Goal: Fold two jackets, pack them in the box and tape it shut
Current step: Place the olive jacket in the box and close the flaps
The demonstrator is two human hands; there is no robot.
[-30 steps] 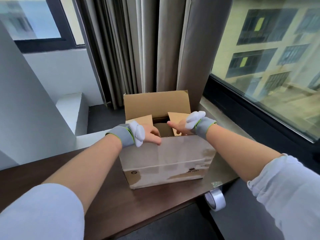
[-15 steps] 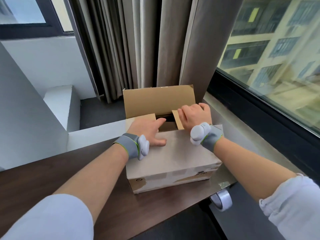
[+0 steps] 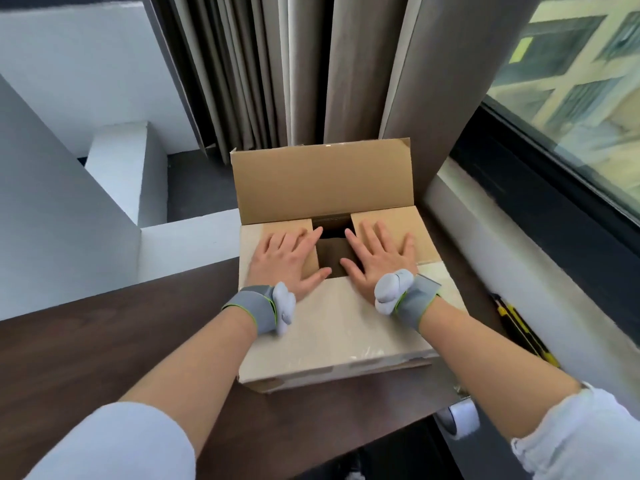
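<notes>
Both hands have spread flat since half a second ago: the left hand now presses the left side flap, the right hand the right one, each grip open with straight fingers, holding nothing. The box sits mid-frame on the dark surface, near flap down, back flap upright. The dark gap between the hands hides any jackets. Packing looks done; closing that flap and taping remain. A tape roll waits lower right, a yellow cutter at right; curtains hang close behind the box
</notes>
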